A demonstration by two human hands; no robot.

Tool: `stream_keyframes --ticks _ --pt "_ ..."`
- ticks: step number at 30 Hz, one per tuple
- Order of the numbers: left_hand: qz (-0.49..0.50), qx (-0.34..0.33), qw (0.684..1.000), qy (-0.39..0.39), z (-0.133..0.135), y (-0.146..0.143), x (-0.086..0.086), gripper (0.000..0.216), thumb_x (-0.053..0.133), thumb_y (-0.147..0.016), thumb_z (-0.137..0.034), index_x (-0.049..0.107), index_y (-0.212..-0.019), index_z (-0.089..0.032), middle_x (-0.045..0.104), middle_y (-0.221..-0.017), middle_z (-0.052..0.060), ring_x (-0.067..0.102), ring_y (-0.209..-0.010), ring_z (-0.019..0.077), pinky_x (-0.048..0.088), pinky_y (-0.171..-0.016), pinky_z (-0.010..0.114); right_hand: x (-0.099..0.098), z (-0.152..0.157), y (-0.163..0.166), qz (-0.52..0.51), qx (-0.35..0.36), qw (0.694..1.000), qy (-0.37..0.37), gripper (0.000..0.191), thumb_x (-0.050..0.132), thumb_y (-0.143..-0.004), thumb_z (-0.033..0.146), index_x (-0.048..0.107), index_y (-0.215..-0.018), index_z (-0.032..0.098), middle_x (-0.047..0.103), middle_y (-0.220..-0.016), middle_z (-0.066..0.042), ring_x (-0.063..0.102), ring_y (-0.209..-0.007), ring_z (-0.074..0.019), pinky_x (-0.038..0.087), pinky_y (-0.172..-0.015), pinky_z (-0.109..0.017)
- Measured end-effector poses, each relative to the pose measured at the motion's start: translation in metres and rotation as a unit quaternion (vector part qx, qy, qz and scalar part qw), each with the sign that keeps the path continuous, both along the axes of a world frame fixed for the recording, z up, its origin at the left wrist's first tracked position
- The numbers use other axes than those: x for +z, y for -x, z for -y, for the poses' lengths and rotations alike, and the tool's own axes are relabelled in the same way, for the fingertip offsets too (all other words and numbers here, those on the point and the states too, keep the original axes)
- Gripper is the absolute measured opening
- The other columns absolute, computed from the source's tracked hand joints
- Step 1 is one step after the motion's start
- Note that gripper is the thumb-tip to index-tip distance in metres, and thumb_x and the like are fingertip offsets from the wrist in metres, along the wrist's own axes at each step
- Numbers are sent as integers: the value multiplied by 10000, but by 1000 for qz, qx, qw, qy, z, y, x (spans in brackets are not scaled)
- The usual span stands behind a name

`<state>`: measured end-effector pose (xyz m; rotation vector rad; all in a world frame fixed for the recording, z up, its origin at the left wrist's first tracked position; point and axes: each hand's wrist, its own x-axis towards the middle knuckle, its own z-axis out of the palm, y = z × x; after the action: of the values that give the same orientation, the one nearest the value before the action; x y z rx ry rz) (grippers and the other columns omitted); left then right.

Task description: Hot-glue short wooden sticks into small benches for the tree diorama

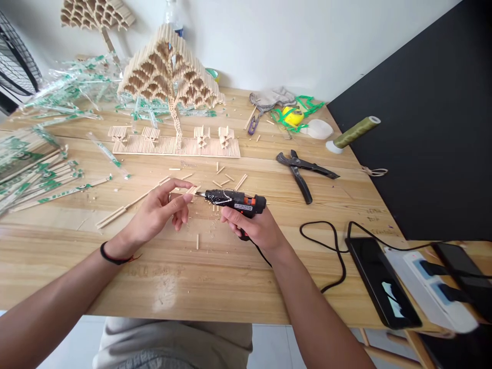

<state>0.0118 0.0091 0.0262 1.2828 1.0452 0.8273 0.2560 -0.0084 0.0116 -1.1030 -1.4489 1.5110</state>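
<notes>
The view's edge is cutting off a fan (18,57) by the far left corner of the worktop (226,289); a stick tree (152,64) is hiding part of a bottle (173,16); the right hand (257,226) is covering the grip of the glue gun (226,197).

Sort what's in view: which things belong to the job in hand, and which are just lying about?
In the job, it appears:
glue gun, in the right hand
small sticks, in the left hand
loose stick pieces
stick model, probably
black cutter, possibly

Apparently just lying about:
gray glove
yellow item
phone
</notes>
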Motion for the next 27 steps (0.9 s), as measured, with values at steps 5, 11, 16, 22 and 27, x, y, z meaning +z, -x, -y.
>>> stream_keyframes --ticks 5,11,16,22,27 --pt "-6 0 1000 -9 0 0 2 392 682 -963 -509 629 -1122 -155 671 -587 -25 598 -455 141 484 -464 244 2 1 1 -1 -10 1000 3 397 760 -903 556 678 -804 180 632 -658 13 494 -454 -81 365 -425 -232" --pt "8 -5 1000 -21 1 2 -1 344 660 -989 -481 643 -1095 -154 677 -607 -24 598 -469 133 498 -491 246 0 0 0 5 -10 1000 5 406 754 -908 561 678 -797 177 664 -694 -8 504 -463 -87 380 -427 -241" --pt "13 -7 1000 -22 0 3 -2 319 651 -1000 -471 645 -1080 -162 678 -615 -22 598 -485 134 503 -509 250 -1 -1 -1 17 -9 1000 4 428 745 -912 581 670 -779 182 645 -659 -1 504 -467 -94 392 -428 -242" --pt "19 -4 1000 -22 0 3 -2 306 659 -996 -472 637 -1043 -170 674 -622 -20 599 -501 138 502 -526 258 -1 -2 -2 26 -16 999 9 446 740 -904 609 670 -787 185 656 -665 -6 515 -471 -104 412 -429 -247" --pt "20 0 1000 -19 0 3 -3 315 653 -999 -485 636 -1023 -172 672 -622 -19 593 -498 138 496 -536 263 -4 -3 -2 17 -31 999 8 428 747 -901 605 677 -814 192 676 -703 -14 514 -476 -106 431 -430 -253"
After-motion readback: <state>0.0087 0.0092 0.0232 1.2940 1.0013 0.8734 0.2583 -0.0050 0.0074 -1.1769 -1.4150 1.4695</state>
